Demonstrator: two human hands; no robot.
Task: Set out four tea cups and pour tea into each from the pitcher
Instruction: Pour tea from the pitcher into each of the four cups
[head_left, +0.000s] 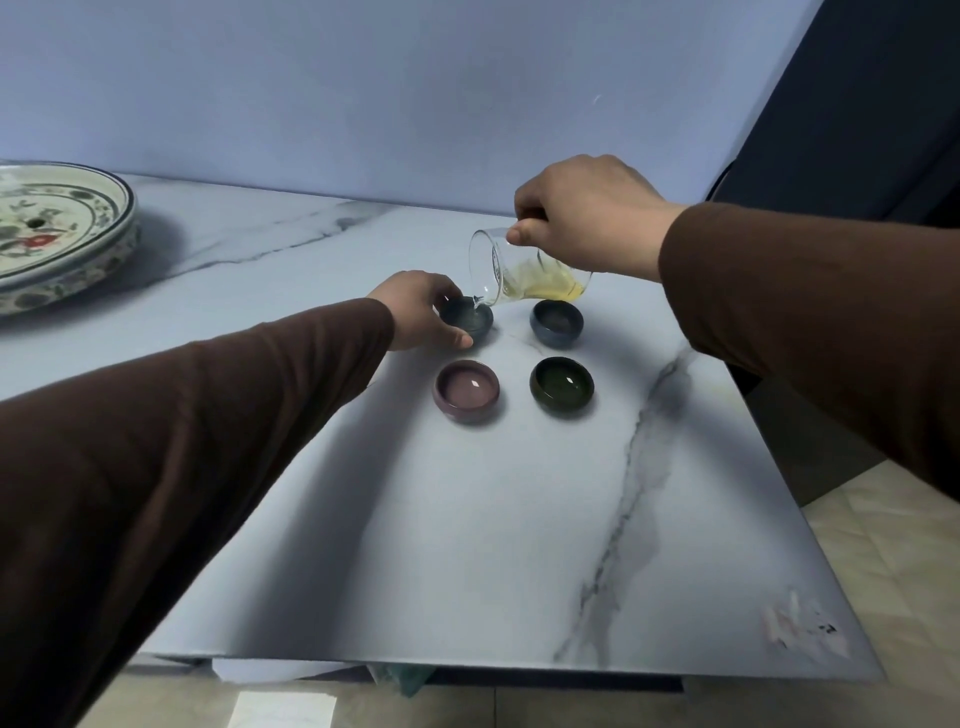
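Note:
Four small tea cups stand in a square on the marble table (467, 545). My left hand (418, 312) grips the side of the far-left dark blue cup (475, 321). My right hand (587, 213) holds a glass pitcher (519, 270) tipped to the left, with its spout over that cup; yellow tea lies in the pitcher's lower side and a thin stream runs into the cup. The far-right blue cup (556, 322) sits just below the pitcher. In front stand a pink cup (466, 391) and a dark green cup (562, 384), both with liquid that glints.
A large painted ceramic tray (57, 234) stands at the far left of the table. The table's right edge drops to a tiled floor (893, 561). A dark curtain (857, 104) hangs at the back right. Papers lie under the table's front edge.

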